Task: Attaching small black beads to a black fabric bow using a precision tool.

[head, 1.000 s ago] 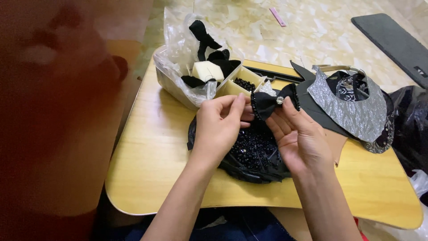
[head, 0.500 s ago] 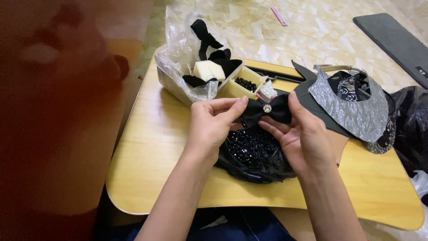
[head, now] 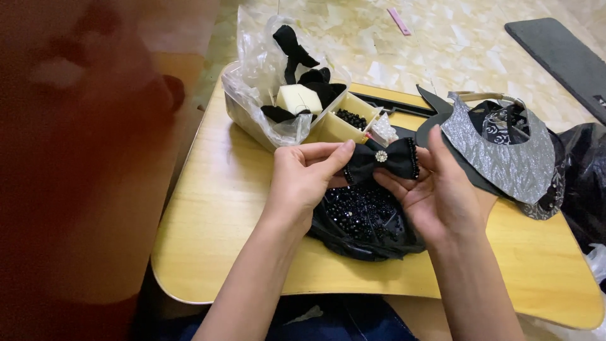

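Left hand [head: 303, 180] and right hand [head: 442, 192]: each grip grasps one end of the black beaded bow [head: 382, 159]. Bag of black beads [head: 363, 221] lies at 6 o'clock, on the worktop [head: 214, 208].

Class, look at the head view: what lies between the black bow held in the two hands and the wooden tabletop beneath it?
In the head view, an open black bag of black beads lies between the bow and the tabletop.
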